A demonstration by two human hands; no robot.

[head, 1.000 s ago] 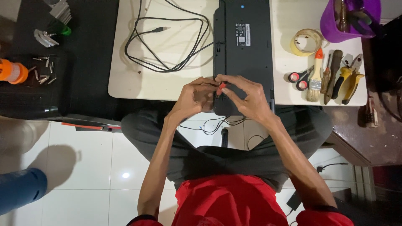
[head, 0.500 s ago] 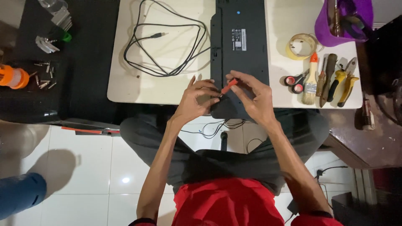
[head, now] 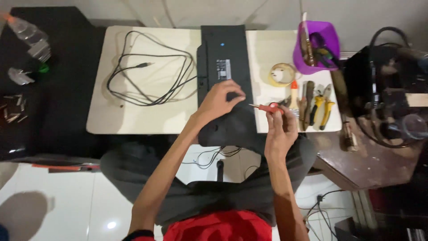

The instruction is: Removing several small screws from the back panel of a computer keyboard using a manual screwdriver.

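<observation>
A black upside-down keyboard (head: 223, 49) lies across a small white table (head: 133, 116), its near end overhanging toward my lap. My left hand (head: 219, 101) rests on the keyboard's underside, fingers curled over a small spot near its middle. My right hand (head: 280, 127) is off to the right of the keyboard, pinching a small red-handled screwdriver (head: 266, 107) whose metal tip points left toward my left hand. The keyboard's black cable (head: 147, 78) lies looped on the table to the left.
Right of the keyboard lie a tape roll (head: 282, 73), a paintbrush (head: 294, 96), several hand tools and yellow-handled pliers (head: 322, 107). A purple tub (head: 317, 47) holds more tools. A dark table (head: 40, 102) with small metal parts stands left; a brown bench (head: 370, 160) right.
The two hands, earlier together at the keyboard's near edge, have separated. My right hand carried the red screwdriver right; my left moved up onto the keyboard. The camera view shifted.
</observation>
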